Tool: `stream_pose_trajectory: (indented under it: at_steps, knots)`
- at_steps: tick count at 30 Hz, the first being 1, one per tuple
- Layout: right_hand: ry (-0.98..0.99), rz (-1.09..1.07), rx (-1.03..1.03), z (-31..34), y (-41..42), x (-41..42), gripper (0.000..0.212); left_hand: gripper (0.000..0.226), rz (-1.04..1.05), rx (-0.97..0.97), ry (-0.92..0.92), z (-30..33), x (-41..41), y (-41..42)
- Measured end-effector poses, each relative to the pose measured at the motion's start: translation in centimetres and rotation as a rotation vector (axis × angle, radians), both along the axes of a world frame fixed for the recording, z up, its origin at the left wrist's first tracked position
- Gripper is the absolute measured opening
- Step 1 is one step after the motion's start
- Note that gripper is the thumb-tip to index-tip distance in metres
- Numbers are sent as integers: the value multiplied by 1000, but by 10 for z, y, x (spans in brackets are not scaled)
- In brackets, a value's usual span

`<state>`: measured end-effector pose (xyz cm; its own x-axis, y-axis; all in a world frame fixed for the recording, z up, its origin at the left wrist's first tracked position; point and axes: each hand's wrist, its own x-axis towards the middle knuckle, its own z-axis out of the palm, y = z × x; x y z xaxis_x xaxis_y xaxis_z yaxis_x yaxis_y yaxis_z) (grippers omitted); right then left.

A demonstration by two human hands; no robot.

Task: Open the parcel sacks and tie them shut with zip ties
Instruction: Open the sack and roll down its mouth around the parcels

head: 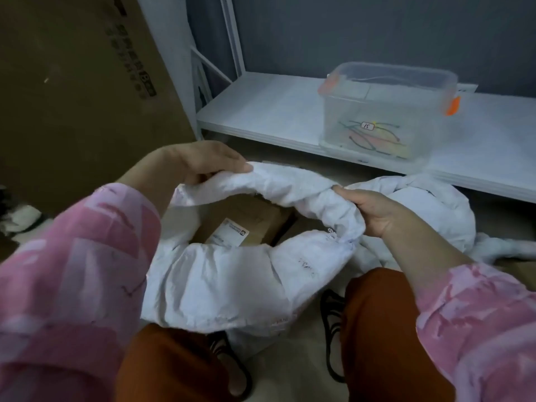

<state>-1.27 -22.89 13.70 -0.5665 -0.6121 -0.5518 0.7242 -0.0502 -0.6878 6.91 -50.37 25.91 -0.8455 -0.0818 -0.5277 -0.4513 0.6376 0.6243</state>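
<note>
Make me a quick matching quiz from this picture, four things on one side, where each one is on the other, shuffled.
Things:
1. clear bin
2. labelled cardboard box
3. left hand
4. second white sack

Places:
A. inside the open sack
B. on the floor behind the right hand
C. on the white shelf
D. gripping the open sack's far rim

Pairs: 1-C, 2-A, 3-D, 4-B

Crinkled matt woven-plastic sack [232,274]

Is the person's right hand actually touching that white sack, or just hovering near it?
Touching. The head view shows the right hand with its fingers closed around a bunched fold of the white sack's rim.
</note>
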Motion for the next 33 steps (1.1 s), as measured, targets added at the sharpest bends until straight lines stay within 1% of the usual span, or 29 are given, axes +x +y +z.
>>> stream_pose_trajectory:
  at_steps: [1, 2, 3, 4, 6, 7, 8, 9, 11, 12, 13, 14, 15, 16, 17, 18, 20, 21, 22, 24, 26, 28, 29, 31, 33]
  knots:
    - [9, 33, 38, 4, 2, -1, 42, 31, 37, 85, -26, 1, -2, -3]
    - [32, 76, 112, 11, 1, -1, 40, 23, 62, 78, -30, 0, -6, -3]
    - [118, 110, 252, 18, -2, -4, 35, 18, 87, 19, -24, -2, -13, -2]
    - [267, 120, 447, 24, -5, -7, 28, 18, 105, -56, -21, -4, -17, 3]
    - [689, 12, 873, 37, -13, -15, 20, 25, 145, -131, -42, -8, -26, 11]
    - [912, -60, 957, 47, -19, -16, 17, 27, 164, -140, -51, -10, -30, 12]
    - [1082, -87, 949, 59, -28, -11, 22, 26, 165, -141, -60, -11, -33, 15]
    - [1188, -51, 881, 71, -37, -2, 33, 23, 162, -130, -58, -11, -35, 15]
    - [1297, 132, 790, 87, -59, 20, 48, 22, 146, -79, -45, -7, -36, 18]
    - [1331, 202, 803, 85, -71, 29, 48, 24, 133, -54, -37, -4, -35, 20]
    - [1377, 215, 818, 81, -80, 33, 41, 25, 116, -25, -27, -1, -33, 21]
    - [1421, 180, 827, 78, -86, 36, 31, 27, 108, -5, -10, 0, -30, 21]
    - [1428, 146, 810, 74, -91, 35, 22, 29, 114, 5, 11, -1, -29, 18]
    - [1396, 147, 773, 72, -93, 32, 21, 33, 141, 2, 27, -4, -26, 16]
    - [1325, 186, 736, 70, -95, 26, 25, 36, 191, -30, 60, -6, -23, 14]
    - [1230, 233, 707, 70, -95, 22, 29, 39, 226, -128, 120, -7, -20, 13]
    - [1021, 281, 667, 71, -94, 16, 29, 44, 246, -435, 321, -6, -10, 12]
    - [899, 275, 659, 70, -94, 12, 27, 48, 242, -523, 417, -5, -2, 12]
    - [773, 248, 649, 69, -93, 9, 25, 50, 224, -580, 474, -4, 8, 13]
    - [573, 189, 598, 66, -93, 1, 21, 54, 157, -700, 499, -5, 27, 14]
    - [456, 207, 496, 63, -92, -6, 20, 60, 100, -810, 454, -14, 39, 9]
    - [393, 270, 378, 60, -86, -9, 21, 49, 100, -811, 472, -21, 43, -1]
    - [364, 292, 330, 59, -81, -10, 20, 40, 107, -761, 492, -22, 44, -5]
    - [306, 303, 283, 57, -69, -9, 19, 22, 97, -608, 467, -20, 46, -12]
    - [270, 289, 302, 58, -62, -8, 16, 21, 57, -450, 364, -17, 46, -13]
